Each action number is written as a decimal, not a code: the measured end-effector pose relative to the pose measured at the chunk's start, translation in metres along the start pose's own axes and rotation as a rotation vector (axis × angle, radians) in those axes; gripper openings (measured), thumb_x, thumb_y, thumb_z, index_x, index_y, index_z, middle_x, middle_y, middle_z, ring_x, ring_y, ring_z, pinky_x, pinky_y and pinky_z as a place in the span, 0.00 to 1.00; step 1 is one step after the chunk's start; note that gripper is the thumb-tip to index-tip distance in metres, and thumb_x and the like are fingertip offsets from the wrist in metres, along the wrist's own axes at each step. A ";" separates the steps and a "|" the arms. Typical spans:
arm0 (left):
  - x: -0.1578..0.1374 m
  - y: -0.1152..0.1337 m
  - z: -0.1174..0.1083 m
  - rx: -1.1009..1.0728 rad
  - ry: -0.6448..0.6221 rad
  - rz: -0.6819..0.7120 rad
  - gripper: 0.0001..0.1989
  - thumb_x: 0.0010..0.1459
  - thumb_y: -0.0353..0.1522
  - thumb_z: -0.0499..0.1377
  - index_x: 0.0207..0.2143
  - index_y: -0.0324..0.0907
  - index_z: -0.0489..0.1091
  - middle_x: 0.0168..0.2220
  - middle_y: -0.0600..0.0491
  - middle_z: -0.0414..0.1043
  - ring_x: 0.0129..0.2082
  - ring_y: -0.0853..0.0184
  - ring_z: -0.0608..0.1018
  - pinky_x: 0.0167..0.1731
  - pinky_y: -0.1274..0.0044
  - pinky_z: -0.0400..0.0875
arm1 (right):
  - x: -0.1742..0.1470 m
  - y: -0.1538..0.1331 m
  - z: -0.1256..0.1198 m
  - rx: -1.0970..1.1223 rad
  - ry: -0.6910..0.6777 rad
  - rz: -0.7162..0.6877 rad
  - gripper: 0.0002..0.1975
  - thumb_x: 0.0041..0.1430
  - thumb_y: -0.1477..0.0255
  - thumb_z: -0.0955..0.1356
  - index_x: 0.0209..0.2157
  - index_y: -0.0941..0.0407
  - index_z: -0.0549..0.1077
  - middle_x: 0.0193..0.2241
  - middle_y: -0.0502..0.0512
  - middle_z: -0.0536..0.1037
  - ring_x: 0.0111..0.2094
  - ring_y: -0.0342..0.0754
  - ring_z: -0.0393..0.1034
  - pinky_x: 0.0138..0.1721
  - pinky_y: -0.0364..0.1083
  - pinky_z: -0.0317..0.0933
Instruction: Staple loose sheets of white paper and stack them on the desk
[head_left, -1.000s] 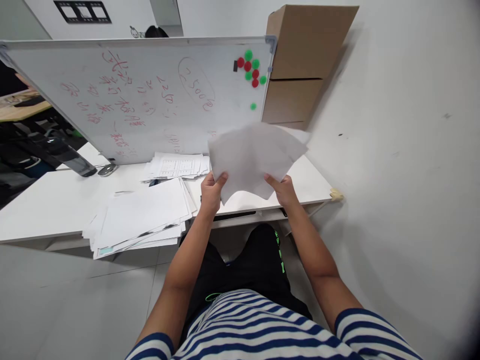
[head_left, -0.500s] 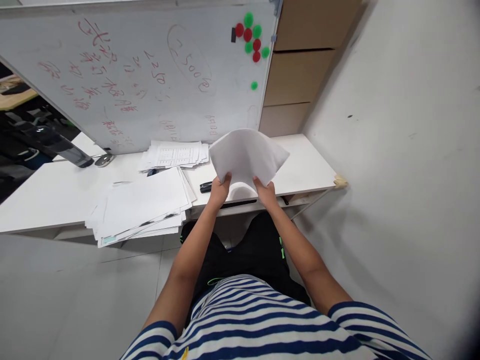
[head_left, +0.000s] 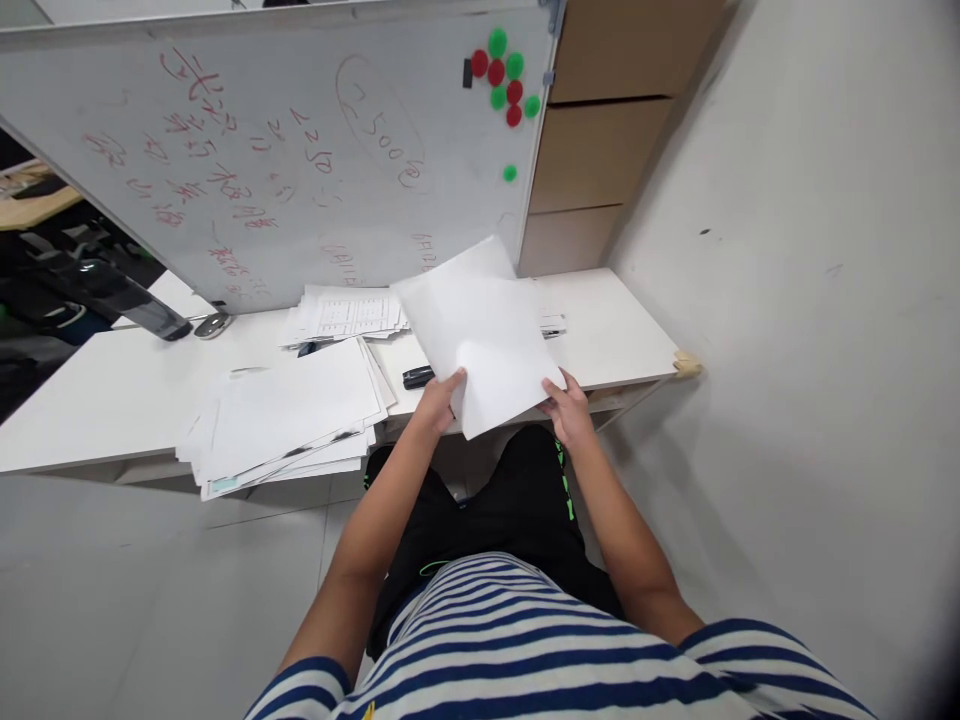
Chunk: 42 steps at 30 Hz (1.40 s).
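Now that the paper sheets (head_left: 487, 320) have flattened from their curl above the worktop (head_left: 615, 330), the left hand (head_left: 439, 402) and right hand (head_left: 569, 408) pinch opposite sides, farther apart, edges seemingly unaligned.

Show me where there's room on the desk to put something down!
The desk's right end looks bare, between the held papers and the wall. So does its left end, in front of the bottle and left of the big paper stack. The middle is crowded: smaller paper stack, black object, left hand, right hand.
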<state>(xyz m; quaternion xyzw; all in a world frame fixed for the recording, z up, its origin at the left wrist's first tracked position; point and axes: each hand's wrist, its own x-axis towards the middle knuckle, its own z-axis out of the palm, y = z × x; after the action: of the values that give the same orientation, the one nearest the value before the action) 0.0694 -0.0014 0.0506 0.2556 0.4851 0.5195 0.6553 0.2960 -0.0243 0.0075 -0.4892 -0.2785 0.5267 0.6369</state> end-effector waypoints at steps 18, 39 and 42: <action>0.002 -0.004 -0.034 0.903 0.046 0.596 0.26 0.62 0.46 0.57 0.59 0.44 0.65 0.60 0.41 0.67 0.61 0.54 0.68 0.60 0.63 0.60 | -0.061 0.029 -0.110 -0.159 0.300 0.057 0.18 0.47 0.63 0.76 0.41 0.54 0.77 0.41 0.54 0.84 0.41 0.51 0.80 0.42 0.47 0.76; 0.046 0.003 -0.089 1.358 -0.016 0.670 0.16 0.60 0.38 0.59 0.50 0.46 0.69 0.51 0.46 0.68 0.55 0.56 0.66 0.57 0.66 0.60 | -0.074 0.002 -0.099 -0.121 0.015 0.358 0.20 0.42 0.64 0.79 0.39 0.56 0.81 0.38 0.57 0.84 0.35 0.52 0.81 0.34 0.46 0.76; 0.045 0.004 -0.088 1.339 -0.023 0.672 0.17 0.59 0.38 0.59 0.50 0.46 0.69 0.51 0.45 0.68 0.56 0.56 0.66 0.58 0.66 0.60 | -0.073 0.003 -0.091 -0.108 -0.024 0.368 0.21 0.42 0.63 0.80 0.40 0.55 0.81 0.39 0.56 0.84 0.36 0.51 0.80 0.36 0.45 0.76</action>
<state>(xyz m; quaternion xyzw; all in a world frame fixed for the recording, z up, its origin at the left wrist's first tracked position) -0.0124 0.0269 0.0016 0.7396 0.5866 0.2825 0.1706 0.3527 -0.1228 -0.0169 -0.5590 -0.2197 0.6242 0.4996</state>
